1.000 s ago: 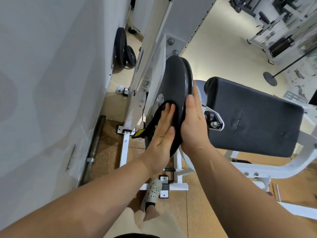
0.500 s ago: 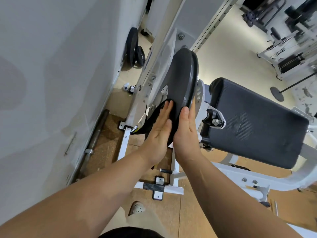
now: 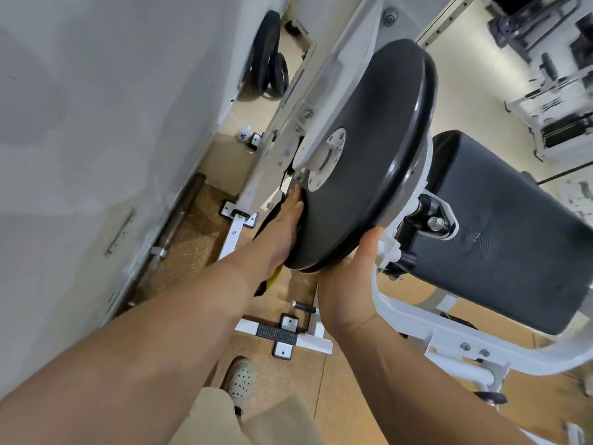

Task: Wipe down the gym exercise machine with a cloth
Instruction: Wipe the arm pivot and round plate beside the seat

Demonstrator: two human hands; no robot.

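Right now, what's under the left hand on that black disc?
A dark cloth with a yellow edge, pressed against the disc by the left hand. Most of the cloth is hidden under the hand and forearm.

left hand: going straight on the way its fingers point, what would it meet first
The left hand lies flat against the black disc, fingers pointing toward its centre. Straight on, it would likely meet the silver hub plate first, or the white bracket beside it; depth is unclear.
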